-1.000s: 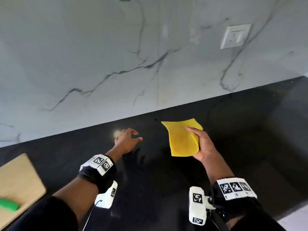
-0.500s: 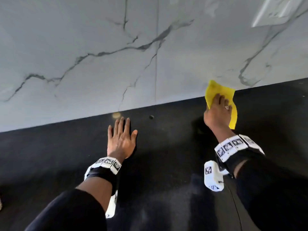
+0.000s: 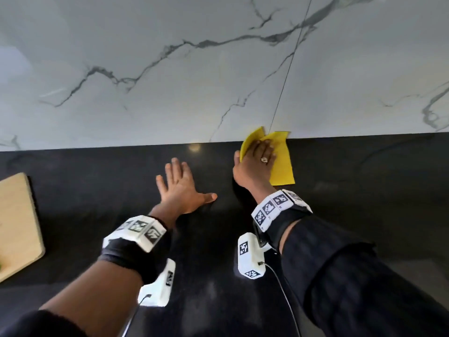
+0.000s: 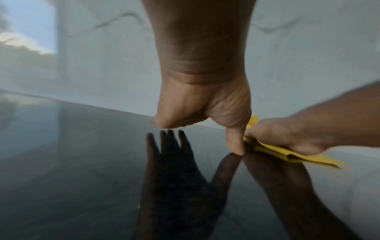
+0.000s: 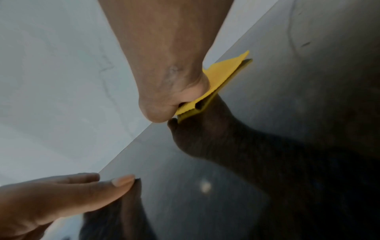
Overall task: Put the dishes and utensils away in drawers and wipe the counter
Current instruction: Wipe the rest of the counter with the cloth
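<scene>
Pressing yellow cloth (image 3: pixel 281 164) flat — right hand (image 3: pixel 255 164) seemingly unclenched; left hand (image 3: pixel 181 188) splayed on counter (image 3: pixel 364 190)

Veined marble wall (image 3: pixel 170 81) (grey-white), window (image 4: pixel 26 29)

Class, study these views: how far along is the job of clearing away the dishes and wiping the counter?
Done, apparently: no dishes or utensils show on the visible counter.
In hand: the right hand presses a yellow cloth flat on the counter against the marble wall, so wiping is under way; the left hand lies flat on the counter.
Left: the rest of the counter. A board sits at the left edge.
</scene>
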A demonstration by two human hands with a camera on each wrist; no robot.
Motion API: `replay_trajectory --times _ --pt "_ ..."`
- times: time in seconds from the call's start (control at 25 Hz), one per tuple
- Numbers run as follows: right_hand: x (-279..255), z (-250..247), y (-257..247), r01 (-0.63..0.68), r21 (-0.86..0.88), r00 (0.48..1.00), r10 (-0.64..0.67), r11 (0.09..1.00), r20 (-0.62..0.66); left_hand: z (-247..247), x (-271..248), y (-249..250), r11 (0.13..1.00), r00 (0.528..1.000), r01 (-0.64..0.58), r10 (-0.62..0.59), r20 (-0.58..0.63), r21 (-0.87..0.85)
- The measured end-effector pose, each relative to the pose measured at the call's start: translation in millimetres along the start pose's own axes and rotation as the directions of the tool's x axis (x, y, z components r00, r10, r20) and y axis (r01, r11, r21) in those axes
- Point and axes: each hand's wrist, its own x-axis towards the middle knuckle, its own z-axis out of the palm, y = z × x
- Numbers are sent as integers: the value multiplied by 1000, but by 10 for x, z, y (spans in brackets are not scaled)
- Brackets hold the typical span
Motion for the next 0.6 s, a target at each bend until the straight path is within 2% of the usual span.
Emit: replay_trajectory --times 0.08,0.16,0.2,0.24,0.28,0.36,0.4,0.48,0.52,0.56,0.6 --pt "-207 123 -184 217 -75 975 -213 973 65 -98 -116 -372 990 987 141 -142 75 16" --pt "-410 174 -252 459 -54 879 -445 887 171 -174 -146 -592 992 982 116 -123 143 54" --pt "-478 174 -214 527 9 831 -518 850 204 -188 -136 -635 995 982 83 -92 164 56" --pt "-520 156 -137 537 70 819 -540 841 194 -198 -132 -640 997 982 57 -66 178 55" --pt "-516 143 -51 500 93 850 -509 861 137 -200 -136 -626 998 980 44 -54 192 54" --pt "-391 163 -14 300 14 954 -300 954 -22 -209 -138 -638 998 973 38 -47 224 46" --pt "-307 184 -114 170 -18 984 -171 985 -60 -212 -119 -654 998 972 33 -43 232 45" --pt "-198 288 -534 -19 10 999 20 1000 -34 -205 -84 -679 999 972 24 -33 234 40" --pt "-187 338 -796 -32 36 999 32 999 11 -192 -72 -688 999 974 20 -27 224 34" --pt "-207 422 -1015 23 28 998 -24 999 56 -174 -64 -694 1000 976 20 -25 215 22" --pt "-253 507 -1171 134 -17 986 -132 991 97 -159 -57 -701 1000 979 18 -20 204 10"
